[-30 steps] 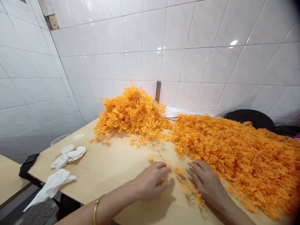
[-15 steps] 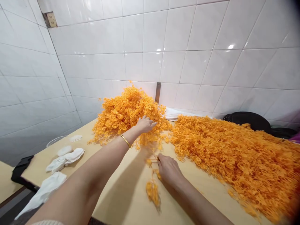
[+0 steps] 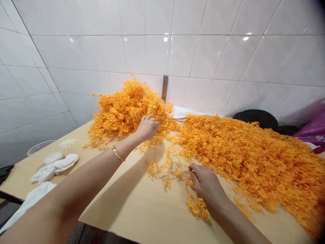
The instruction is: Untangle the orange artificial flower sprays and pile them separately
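My right hand (image 3: 207, 181) pinches the thin stem of an orange flower sprig (image 3: 177, 173) above the table. Its small blossoms spread to the left of the fingers, and a larger cluster hangs below them. At the near right side of a tall heap of orange flowers (image 3: 124, 108) is my left hand (image 3: 148, 128), back upward and fingers curled together. Blurred orange blossoms show just under it; its grip is hidden from this side. A long, lower bank of orange flowers (image 3: 246, 156) stretches along the right of the table.
White cloths (image 3: 56, 167) and a clear round rim (image 3: 38, 146) lie on the pale table (image 3: 132, 206) at left. A black rounded object (image 3: 256, 118) and a purple item (image 3: 313, 125) sit behind the long bank. A tiled wall (image 3: 142, 51) closes the back.
My right hand has moved right with the sprig, which now spreads out more. My left hand's fingers, stretched out earlier, are now curled. The view has tilted down and shifted.
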Demonstrator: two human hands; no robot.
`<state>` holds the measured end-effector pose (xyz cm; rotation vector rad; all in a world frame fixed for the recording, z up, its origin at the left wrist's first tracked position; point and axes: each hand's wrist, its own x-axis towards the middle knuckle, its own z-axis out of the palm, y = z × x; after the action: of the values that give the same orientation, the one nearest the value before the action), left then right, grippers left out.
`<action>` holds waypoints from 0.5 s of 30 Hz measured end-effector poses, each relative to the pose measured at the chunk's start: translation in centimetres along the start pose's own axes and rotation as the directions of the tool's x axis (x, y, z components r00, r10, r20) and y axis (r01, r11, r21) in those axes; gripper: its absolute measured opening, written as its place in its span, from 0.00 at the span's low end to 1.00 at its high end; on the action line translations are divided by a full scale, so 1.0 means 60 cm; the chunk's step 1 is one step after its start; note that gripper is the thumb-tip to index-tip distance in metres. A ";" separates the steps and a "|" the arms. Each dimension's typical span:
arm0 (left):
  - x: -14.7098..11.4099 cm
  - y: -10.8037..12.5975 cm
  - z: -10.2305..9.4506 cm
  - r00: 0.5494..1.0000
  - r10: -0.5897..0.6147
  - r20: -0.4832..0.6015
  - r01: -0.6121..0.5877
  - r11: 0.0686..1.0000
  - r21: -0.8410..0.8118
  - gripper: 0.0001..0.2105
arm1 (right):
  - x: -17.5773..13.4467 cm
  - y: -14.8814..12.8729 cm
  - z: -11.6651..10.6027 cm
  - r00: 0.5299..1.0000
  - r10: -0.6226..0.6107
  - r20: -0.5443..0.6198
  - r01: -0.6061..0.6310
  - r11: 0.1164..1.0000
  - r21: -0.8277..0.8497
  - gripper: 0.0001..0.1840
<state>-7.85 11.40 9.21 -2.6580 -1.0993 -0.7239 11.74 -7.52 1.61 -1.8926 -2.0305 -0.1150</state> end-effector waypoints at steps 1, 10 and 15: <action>-0.013 0.014 -0.007 0.998 0.037 -0.057 -0.040 0.998 -0.042 0.16 | 0.005 -0.005 0.000 1.000 0.001 -0.004 -0.001 1.000 0.021 0.11; -0.166 0.106 -0.013 0.967 0.254 0.001 -0.243 0.926 -0.289 0.17 | -0.028 0.029 -0.091 0.960 0.070 -0.271 -0.006 0.974 0.228 0.12; -0.197 0.120 0.017 0.926 0.356 0.122 -0.318 0.914 -0.250 0.17 | -0.111 0.079 -0.092 0.920 0.238 -0.311 -0.188 0.965 0.183 0.12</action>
<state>-9.62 -0.65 2.60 -3.0372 -0.5835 -0.5981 17.74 -15.00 3.78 -1.8440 -1.5584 -0.2027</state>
